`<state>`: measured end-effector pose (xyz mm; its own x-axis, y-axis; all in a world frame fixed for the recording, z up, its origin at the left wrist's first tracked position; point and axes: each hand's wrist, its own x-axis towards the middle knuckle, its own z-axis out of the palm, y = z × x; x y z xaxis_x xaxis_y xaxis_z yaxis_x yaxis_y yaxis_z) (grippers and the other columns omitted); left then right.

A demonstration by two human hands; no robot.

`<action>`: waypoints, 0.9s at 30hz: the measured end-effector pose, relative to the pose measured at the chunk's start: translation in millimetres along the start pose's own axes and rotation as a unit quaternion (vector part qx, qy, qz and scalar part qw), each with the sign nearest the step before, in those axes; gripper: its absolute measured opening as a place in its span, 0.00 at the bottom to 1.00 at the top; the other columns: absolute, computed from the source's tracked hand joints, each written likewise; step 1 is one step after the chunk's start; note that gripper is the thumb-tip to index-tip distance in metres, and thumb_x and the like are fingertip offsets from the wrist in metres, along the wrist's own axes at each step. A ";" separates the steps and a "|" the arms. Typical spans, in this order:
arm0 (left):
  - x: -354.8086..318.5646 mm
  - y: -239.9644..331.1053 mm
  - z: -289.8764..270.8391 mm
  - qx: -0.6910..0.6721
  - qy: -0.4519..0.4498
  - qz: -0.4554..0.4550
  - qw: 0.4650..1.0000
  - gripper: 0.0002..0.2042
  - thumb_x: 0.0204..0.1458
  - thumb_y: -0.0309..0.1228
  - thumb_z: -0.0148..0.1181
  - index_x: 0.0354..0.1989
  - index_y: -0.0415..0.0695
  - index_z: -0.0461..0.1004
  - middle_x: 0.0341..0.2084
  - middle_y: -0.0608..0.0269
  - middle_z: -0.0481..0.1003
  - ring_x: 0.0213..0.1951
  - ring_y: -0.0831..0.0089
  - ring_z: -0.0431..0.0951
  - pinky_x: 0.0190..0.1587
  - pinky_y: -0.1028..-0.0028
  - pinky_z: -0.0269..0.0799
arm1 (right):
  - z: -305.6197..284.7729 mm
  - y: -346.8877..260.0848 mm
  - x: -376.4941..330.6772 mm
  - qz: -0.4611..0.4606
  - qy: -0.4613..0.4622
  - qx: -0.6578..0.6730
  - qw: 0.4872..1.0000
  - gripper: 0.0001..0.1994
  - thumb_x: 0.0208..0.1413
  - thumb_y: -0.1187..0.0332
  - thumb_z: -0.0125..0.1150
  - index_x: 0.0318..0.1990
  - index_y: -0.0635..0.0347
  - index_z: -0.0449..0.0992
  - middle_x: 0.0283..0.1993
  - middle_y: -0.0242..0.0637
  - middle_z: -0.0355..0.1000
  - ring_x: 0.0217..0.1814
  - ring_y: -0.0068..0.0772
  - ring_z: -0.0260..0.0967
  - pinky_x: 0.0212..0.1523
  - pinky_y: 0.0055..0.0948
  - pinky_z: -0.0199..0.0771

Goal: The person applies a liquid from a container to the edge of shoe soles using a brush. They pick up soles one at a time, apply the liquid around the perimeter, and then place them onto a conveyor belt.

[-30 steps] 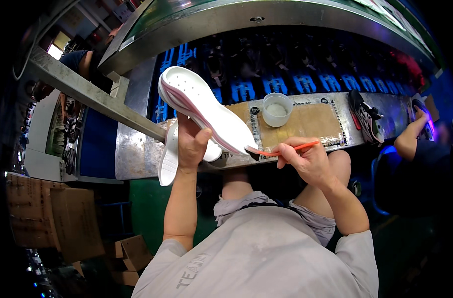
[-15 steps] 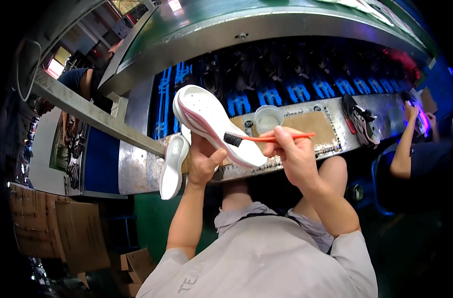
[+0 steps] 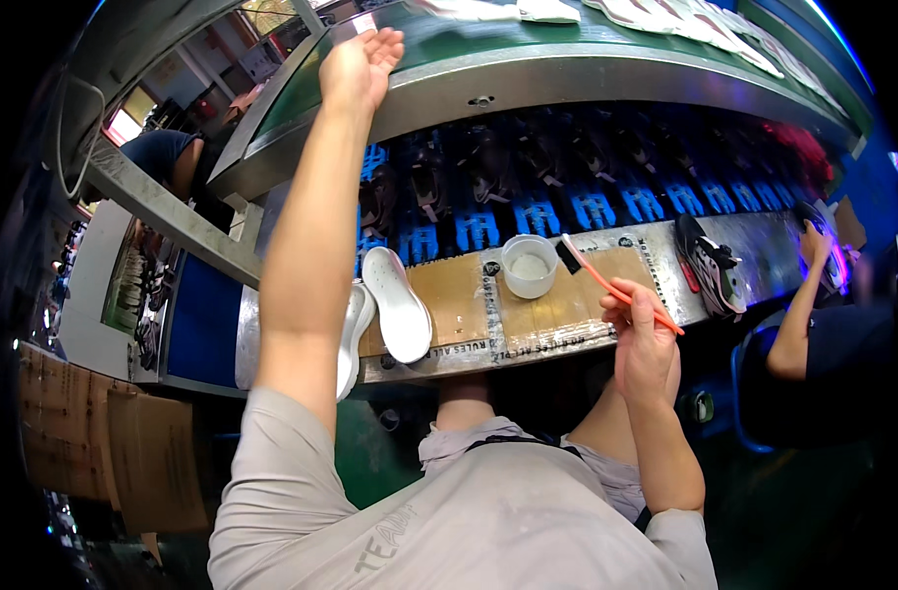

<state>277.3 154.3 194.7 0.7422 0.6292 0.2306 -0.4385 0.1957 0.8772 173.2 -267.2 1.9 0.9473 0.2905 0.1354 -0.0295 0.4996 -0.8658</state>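
My left hand (image 3: pixel 360 67) is stretched out over the green conveyor belt (image 3: pixel 424 49) at the upper left, its fingers apart and holding nothing. A thin brush (image 3: pixel 606 285) with an orange-red handle and black bristles is gripped in my right hand (image 3: pixel 642 334). Its bristles point up and away, just right of a translucent plastic cup (image 3: pixel 530 266) with pale contents. On the bench, left of the cup, lies a white shoe sole (image 3: pixel 398 307) with its inner side up. Beside it rests another white sole (image 3: pixel 353 339), partly hidden by my left forearm.
Cardboard (image 3: pixel 459 300) covers part of the metal bench (image 3: pixel 754 251). A black-and-white shoe (image 3: pixel 710 261) stands to the right, near a seated person (image 3: pixel 842 324). Blue racks with dark shoes (image 3: pixel 536 218) run under the conveyor. White shoe parts (image 3: pixel 685 29) lie on the belt.
The white-and-pink sole has left my left hand, which has moved up and away to the conveyor. My right hand has drawn the brush back to the right of the cup.
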 end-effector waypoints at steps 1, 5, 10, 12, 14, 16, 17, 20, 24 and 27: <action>-16.7 -5.1 -14.9 0.052 -0.027 0.080 0.995 0.18 0.64 0.21 0.43 0.59 0.25 0.65 0.49 0.44 0.77 0.50 0.57 0.80 0.52 0.59 0.79 | -6.5 3.8 0.0 0.000 0.002 -0.029 1.000 0.17 0.73 0.60 0.52 0.52 0.67 0.79 0.40 0.37 0.81 0.41 0.21 0.74 0.46 0.22 0.73; -142.9 -16.1 -58.0 0.416 -0.008 0.245 0.876 0.13 0.59 0.25 0.52 0.49 0.33 0.77 0.31 0.50 0.82 0.30 0.60 0.82 0.35 0.65 0.79 | -13.4 10.0 11.2 -0.006 -0.040 -0.131 0.991 0.16 0.72 0.63 0.53 0.51 0.68 0.80 0.39 0.37 0.81 0.42 0.22 0.75 0.45 0.22 0.73; -262.2 -92.4 -156.7 0.821 0.005 -0.088 0.564 0.23 0.52 0.46 0.67 0.36 0.33 0.80 0.31 0.38 0.81 0.40 0.42 0.83 0.47 0.52 0.79 | 1.6 10.7 44.7 -0.071 -0.150 -0.340 0.926 0.10 0.68 0.67 0.58 0.47 0.63 0.82 0.38 0.40 0.81 0.39 0.29 0.76 0.43 0.27 0.73; -295.5 -123.7 -178.9 0.796 0.019 -0.171 0.580 0.27 0.48 0.48 0.72 0.39 0.31 0.79 0.38 0.38 0.82 0.41 0.45 0.83 0.46 0.53 0.79 | 17.8 6.3 56.3 -0.091 -0.150 -0.375 0.910 0.09 0.64 0.67 0.61 0.44 0.61 0.83 0.36 0.42 0.81 0.38 0.37 0.77 0.42 0.31 0.73; -307.8 -145.9 -186.0 0.811 0.045 -0.186 0.553 0.28 0.45 0.46 0.76 0.39 0.28 0.77 0.38 0.36 0.81 0.42 0.45 0.83 0.47 0.53 0.79 | 30.2 1.7 68.0 -0.113 -0.196 -0.536 0.814 0.09 0.62 0.66 0.63 0.41 0.61 0.84 0.33 0.44 0.80 0.37 0.44 0.76 0.41 0.34 0.74; -303.8 -150.2 -184.2 0.778 0.059 -0.169 0.602 0.28 0.44 0.44 0.77 0.39 0.27 0.77 0.39 0.35 0.81 0.43 0.45 0.83 0.48 0.53 0.79 | 29.8 14.7 81.3 -0.128 -0.194 -0.541 0.808 0.09 0.61 0.64 0.63 0.39 0.59 0.84 0.30 0.44 0.79 0.33 0.48 0.74 0.39 0.39 0.74; -301.3 -151.1 -184.5 0.745 0.077 -0.152 0.645 0.29 0.43 0.42 0.78 0.39 0.26 0.76 0.39 0.34 0.81 0.43 0.45 0.83 0.48 0.54 0.79 | 30.5 18.8 86.5 -0.077 -0.203 -0.551 0.806 0.09 0.61 0.63 0.63 0.39 0.59 0.85 0.29 0.44 0.79 0.31 0.48 0.74 0.37 0.40 0.73; -293.3 -175.8 -227.0 0.664 0.082 -0.145 0.729 0.29 0.41 0.39 0.78 0.43 0.26 0.76 0.40 0.33 0.80 0.42 0.43 0.83 0.48 0.56 0.79 | 37.9 27.8 90.0 -0.064 -0.217 -0.558 0.798 0.10 0.61 0.62 0.63 0.39 0.57 0.85 0.24 0.42 0.77 0.26 0.49 0.73 0.34 0.42 0.73; -303.7 -179.3 -228.3 0.119 0.129 -0.258 0.950 0.18 0.53 0.30 0.65 0.49 0.30 0.76 0.41 0.43 0.82 0.41 0.52 0.84 0.46 0.59 0.80 | 50.9 9.9 81.2 -0.046 -0.194 -0.582 0.788 0.11 0.62 0.62 0.62 0.40 0.59 0.84 0.26 0.43 0.77 0.29 0.44 0.75 0.35 0.37 0.73; -327.5 -174.9 -224.9 -0.122 0.081 -0.280 0.949 0.23 0.62 0.41 0.52 0.60 0.36 0.72 0.50 0.42 0.78 0.49 0.52 0.81 0.48 0.54 0.81 | 42.9 11.3 77.2 -0.126 -0.175 -0.556 0.803 0.11 0.64 0.62 0.61 0.43 0.60 0.84 0.28 0.41 0.79 0.31 0.38 0.78 0.36 0.32 0.75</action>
<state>-3.0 83.2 -129.0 0.8139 0.4797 -0.3278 -0.1176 0.6886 0.7155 232.3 -204.1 23.2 0.7253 0.6031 0.3321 0.6362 -0.4027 -0.6580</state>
